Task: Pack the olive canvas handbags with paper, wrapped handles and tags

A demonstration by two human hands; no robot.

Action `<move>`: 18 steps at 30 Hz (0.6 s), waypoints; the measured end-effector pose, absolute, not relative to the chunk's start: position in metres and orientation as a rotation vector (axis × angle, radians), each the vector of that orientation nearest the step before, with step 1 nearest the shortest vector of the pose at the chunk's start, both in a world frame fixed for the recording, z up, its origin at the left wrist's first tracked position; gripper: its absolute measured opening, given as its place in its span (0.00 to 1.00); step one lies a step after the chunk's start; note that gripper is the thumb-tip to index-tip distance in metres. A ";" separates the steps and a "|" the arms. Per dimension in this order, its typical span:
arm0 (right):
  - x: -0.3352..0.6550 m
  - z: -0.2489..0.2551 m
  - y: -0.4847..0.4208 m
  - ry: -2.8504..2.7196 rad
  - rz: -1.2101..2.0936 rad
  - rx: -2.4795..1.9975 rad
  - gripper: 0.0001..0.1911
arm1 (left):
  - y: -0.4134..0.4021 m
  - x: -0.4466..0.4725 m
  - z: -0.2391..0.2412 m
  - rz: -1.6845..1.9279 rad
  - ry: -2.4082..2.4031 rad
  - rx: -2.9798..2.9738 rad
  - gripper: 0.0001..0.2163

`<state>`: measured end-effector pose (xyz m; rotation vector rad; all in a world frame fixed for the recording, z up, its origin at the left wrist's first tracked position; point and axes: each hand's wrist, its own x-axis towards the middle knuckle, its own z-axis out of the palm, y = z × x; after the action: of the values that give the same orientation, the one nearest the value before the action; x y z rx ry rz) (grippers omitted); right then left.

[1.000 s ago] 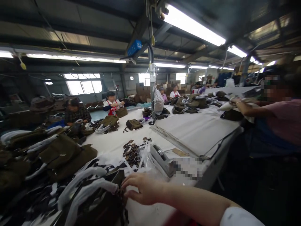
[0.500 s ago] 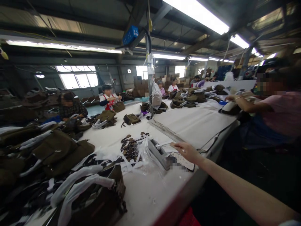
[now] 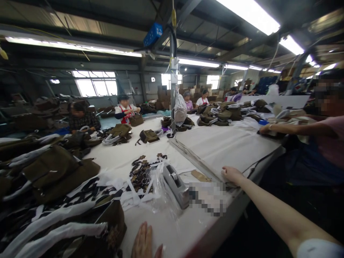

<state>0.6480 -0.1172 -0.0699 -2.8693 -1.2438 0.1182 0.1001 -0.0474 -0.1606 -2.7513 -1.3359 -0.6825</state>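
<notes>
My left hand (image 3: 145, 242) lies on the white tabletop (image 3: 163, 224) at the bottom, fingers stretched out, holding nothing. Beside it on the left is a dark olive handbag (image 3: 114, 218) with white-wrapped handles. My right hand (image 3: 232, 175) reaches to the near edge of a stack of white sheets (image 3: 228, 143). Its fingers are curled; whether they pinch anything is hidden. Between the hands stands a grey tape dispenser (image 3: 176, 186), with clear plastic film (image 3: 161, 190) at its left. A flat brown piece (image 3: 200, 175) lies left of my right hand.
Dark metal-ringed straps (image 3: 141, 175) are heaped behind the film. Olive handbags (image 3: 56, 172) pile up on the left, more (image 3: 223, 113) farther back. A post (image 3: 173, 89) with a hanging plastic bag (image 3: 180, 107) rises mid-table. A co-worker (image 3: 328, 136) handles fabric at right; others sit beyond.
My left hand has come into view on the tabletop. My right hand has moved right, away from the tape dispenser, to the sheets. The brown piece now shows clearly. The view has shifted slightly.
</notes>
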 end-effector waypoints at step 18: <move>0.685 -0.088 -0.097 -1.375 0.157 -2.973 0.14 | -0.026 0.092 -0.205 -0.710 -1.259 -2.690 0.20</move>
<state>0.6852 -0.0974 -0.0877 -2.9733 -1.3750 0.1574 0.0922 -0.0255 -0.2052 -2.6905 -1.2593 -0.7099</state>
